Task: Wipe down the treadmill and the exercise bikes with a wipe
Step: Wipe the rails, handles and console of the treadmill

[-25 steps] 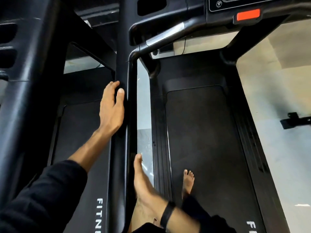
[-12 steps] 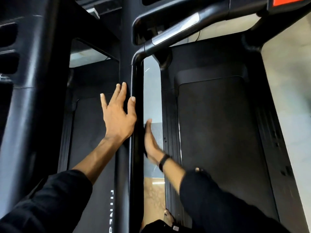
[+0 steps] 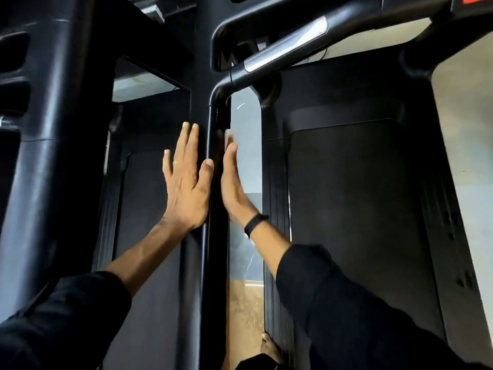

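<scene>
— Black plastic, the whole upright post (image 3: 202, 263) of the treadmill (image 3: 346, 209), and it stands dead centre, between two running decks. Is that a wipe (image 3: 228, 137) at the right fingertips?

— A pale scrap shows just above them, pressed to the post's right face. It is blurred, so I would only call it the wipe as a guess. The right hand (image 3: 233, 182) lies flat, fingers straight, edge-on to us.

— And the other?

— The left hand (image 3: 186, 182) is spread wide on the post's left face, palm down, thumb on the front edge. It holds nothing; it looks to be bracing.

— So what could go wrong?

— With flat fingers the wipe is only pinned by pressure. Ease off on a stroke and it may slip and drop into the gap (image 3: 245, 303) between the two machines, down to the floor.

— Anything else?

— The bend where the post meets the silver-banded handrail (image 3: 288, 44) sits just above. A stroke running up could stop short there and leave the curve unwiped. A bare foot (image 3: 269, 345) shows low in that gap too, so leaning hard on both palms risks footing.
</scene>
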